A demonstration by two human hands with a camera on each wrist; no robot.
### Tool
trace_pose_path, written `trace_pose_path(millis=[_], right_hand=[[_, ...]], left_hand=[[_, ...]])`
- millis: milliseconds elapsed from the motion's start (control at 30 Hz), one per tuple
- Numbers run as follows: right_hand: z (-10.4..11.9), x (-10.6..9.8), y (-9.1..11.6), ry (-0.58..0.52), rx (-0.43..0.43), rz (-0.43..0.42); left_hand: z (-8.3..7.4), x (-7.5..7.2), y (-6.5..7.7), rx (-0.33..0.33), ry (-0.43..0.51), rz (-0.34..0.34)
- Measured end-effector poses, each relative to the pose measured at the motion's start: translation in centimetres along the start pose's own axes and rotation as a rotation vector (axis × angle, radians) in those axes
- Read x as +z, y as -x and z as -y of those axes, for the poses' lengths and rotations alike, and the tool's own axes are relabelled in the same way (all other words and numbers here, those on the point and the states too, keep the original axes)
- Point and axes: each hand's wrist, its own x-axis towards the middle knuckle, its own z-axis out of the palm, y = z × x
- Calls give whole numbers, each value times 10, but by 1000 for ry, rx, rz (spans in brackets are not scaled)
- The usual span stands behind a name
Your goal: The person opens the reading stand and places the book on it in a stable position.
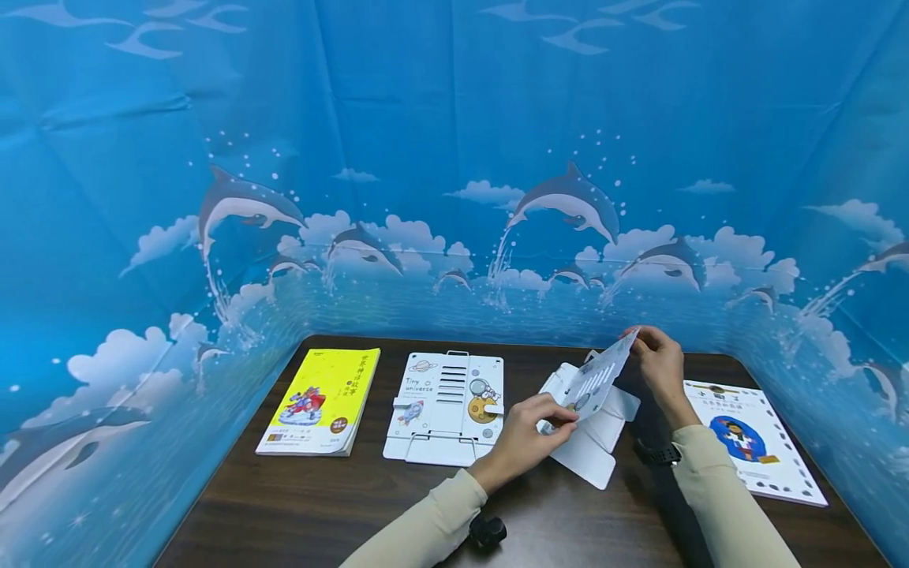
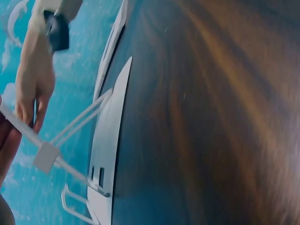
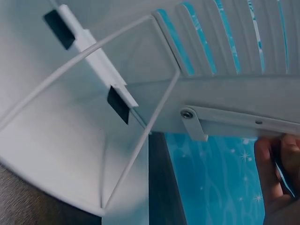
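Observation:
A white metal book stand [image 1: 584, 457] is on the table with its printed panel [image 1: 600, 379] tilted up from the base. My left hand [image 1: 529, 434] pinches the panel's near edge between thumb and fingers. At the panel's far upper corner, my right hand [image 1: 659, 367] grips the edge. Beneath the panel, a wire support [image 3: 159, 110] spans from panel to base, seen in the right wrist view. The panel's slots [image 3: 201, 40] show there too. In the left wrist view, the panel's edge [image 2: 28, 133] rises over the flat base [image 2: 105, 145].
A second white stand [image 1: 443, 406], printed with space pictures, lies flat left of my left hand. Further left is a yellow book [image 1: 319, 402]. A white book [image 1: 756, 442] lies beyond my right forearm. Near my left sleeve sits a small black object [image 1: 488, 531]. Behind hangs a dolphin-print curtain [image 1: 426, 158].

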Motion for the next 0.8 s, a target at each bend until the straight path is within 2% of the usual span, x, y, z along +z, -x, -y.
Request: trace_pose_path(millis=[167, 300, 567, 800], right_hand=[[2, 7, -8, 62, 16, 95], [3, 13, -12, 49, 6, 193], [9, 21, -16, 44, -68, 371], [14, 31, -16, -70, -40, 515]], left_hand=[[-12, 13, 0, 79, -156, -12], [-20, 24, -1, 118, -250, -36], [-37, 43, -3, 115, -312, -71], [-44, 57, -5, 95, -336, -97]])
